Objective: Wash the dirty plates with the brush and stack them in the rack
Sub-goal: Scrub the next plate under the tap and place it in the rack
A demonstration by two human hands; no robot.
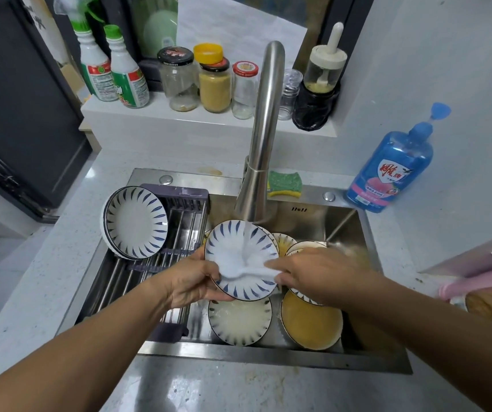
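Left hand (191, 281) gripped the plate (239, 248) by its near-left rim, thumb on top, tilting it under the faucet (264, 129), water running over it. Right hand (319, 275), just to its right, pinched the white brush (250, 272) against the plate's face. Directly below both hands, dirty plates (240, 322) lay in the sink (343, 221), one milky, one yellow. Left of the left hand, washed plates (136, 226) leaned in the rack (185, 221). Well beyond the right hand stood a blue soap bottle (387, 171).

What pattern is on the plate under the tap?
The plate is white with dark blue radiating strokes round its rim; head view.
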